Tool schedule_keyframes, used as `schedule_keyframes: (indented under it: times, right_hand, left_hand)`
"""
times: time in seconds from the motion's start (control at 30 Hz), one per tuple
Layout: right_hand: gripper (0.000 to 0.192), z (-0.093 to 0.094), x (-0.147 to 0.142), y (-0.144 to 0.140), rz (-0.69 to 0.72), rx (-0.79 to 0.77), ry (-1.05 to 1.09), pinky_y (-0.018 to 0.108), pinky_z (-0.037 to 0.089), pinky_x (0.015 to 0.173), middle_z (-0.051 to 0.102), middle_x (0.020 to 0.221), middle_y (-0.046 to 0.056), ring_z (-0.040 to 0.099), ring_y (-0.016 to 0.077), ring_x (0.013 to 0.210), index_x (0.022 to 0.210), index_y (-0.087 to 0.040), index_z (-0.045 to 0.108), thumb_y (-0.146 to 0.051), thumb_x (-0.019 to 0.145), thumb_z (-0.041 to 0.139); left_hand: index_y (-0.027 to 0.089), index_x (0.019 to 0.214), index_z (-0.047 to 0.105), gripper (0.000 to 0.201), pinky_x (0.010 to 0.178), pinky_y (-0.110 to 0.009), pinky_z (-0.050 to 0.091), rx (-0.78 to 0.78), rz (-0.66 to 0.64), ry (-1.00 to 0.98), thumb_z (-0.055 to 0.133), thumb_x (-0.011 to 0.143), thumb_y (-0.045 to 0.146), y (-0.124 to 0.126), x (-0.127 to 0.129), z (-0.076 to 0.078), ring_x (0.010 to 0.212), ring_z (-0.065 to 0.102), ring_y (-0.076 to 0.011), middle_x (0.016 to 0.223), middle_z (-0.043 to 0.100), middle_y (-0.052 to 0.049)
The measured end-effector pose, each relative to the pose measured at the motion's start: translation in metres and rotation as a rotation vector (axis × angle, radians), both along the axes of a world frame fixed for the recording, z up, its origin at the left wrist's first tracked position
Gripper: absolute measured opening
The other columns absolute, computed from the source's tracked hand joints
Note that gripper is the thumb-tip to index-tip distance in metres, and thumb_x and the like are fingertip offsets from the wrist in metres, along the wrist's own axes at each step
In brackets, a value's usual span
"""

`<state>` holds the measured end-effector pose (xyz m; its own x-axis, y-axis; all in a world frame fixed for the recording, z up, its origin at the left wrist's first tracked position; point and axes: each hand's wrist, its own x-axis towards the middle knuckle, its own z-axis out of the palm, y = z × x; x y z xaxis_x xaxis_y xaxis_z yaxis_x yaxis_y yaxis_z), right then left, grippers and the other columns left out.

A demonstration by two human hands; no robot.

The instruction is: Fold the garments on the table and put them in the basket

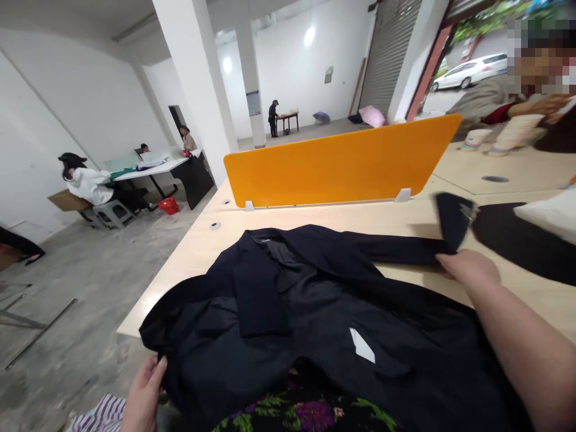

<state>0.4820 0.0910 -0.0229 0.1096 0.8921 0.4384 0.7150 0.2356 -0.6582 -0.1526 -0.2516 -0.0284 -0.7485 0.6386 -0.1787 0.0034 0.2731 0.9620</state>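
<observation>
A dark navy suit jacket (315, 258) lies spread open on the light wooden table, its dark lining facing up. One sleeve is folded inward across the left front. The other sleeve (405, 249) stretches out to the right. My left hand (146, 384) pinches the jacket's edge at the lower left, near the table's corner. At the sleeve's far end my right hand (470, 270) grips the cuff. A dark, pointed flap (452, 219) stands up just above those fingers, blurred, with something small and pale on its edge. A white label (362, 346) shows on the lining.
An orange divider (342, 162) stands across the table behind the jacket. To the right are a black flat piece (531, 240), white fabric (553, 213) and stacked paper cups (515, 135), with a person beyond. Striped cloth (101, 414) is at lower left. Other people sit further back.
</observation>
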Motion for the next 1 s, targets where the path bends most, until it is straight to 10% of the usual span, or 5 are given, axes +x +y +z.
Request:
schedule_keyframes:
  times: [0.23,0.37,0.53,0.73,1.0]
  right_hand:
    - [0.061,0.022,-0.110,0.000,-0.002,0.104,-0.306,0.053,0.029,0.108,0.050,0.138,0.012,0.037,0.0387,0.132,0.136,-0.023,0.045,-0.055,0.083,0.046]
    - [0.080,0.036,-0.200,0.025,0.219,-0.218,-0.464,0.045,0.038,0.101,0.046,0.140,0.021,0.040,0.0387,0.128,0.133,-0.010,0.045,-0.051,0.069,0.069]
    - [0.044,0.017,-0.250,0.010,0.371,-0.335,-0.420,0.035,0.048,0.081,0.068,0.108,0.011,0.062,0.0296,0.100,0.110,-0.018,0.062,-0.033,0.069,0.069]
    - [0.018,0.031,-0.246,-0.034,0.582,-0.078,-0.038,0.030,0.047,0.075,0.070,0.088,0.002,0.064,0.0212,0.086,0.088,-0.022,0.065,-0.033,0.080,0.053]
    - [0.027,0.107,-0.153,0.037,-0.307,0.191,0.112,0.039,0.044,0.074,0.063,0.081,0.009,0.059,0.0272,0.083,0.088,-0.018,0.062,-0.039,0.079,0.050]
  left_hand:
    - [0.018,0.099,0.055,0.062,0.083,-0.045,0.050,-0.080,0.183,0.485,0.061,0.060,0.067,0.024,-0.015,0.022,0.097,0.061,-0.0302,0.103,0.063,-0.010]
    - [0.020,0.103,0.058,0.054,0.097,-0.044,0.043,-0.124,-0.164,0.933,0.045,0.076,0.064,0.090,-0.020,0.041,0.112,0.054,-0.0308,0.114,0.061,-0.012]
    - [0.012,0.129,0.045,0.071,0.084,-0.038,0.048,-0.336,-0.388,0.804,0.053,0.075,0.056,0.172,-0.014,0.037,0.088,0.065,-0.0252,0.121,0.060,-0.016]
    - [0.020,0.093,0.065,0.023,0.078,-0.029,0.046,-0.308,-0.702,0.838,0.059,0.074,0.033,0.215,0.009,0.036,0.091,0.064,-0.0234,0.092,0.071,-0.005]
    - [0.020,0.107,0.059,0.027,0.075,-0.030,0.044,-0.048,-0.296,1.174,0.042,0.090,0.034,0.301,0.053,0.129,0.091,0.062,-0.0237,0.093,0.068,-0.008]
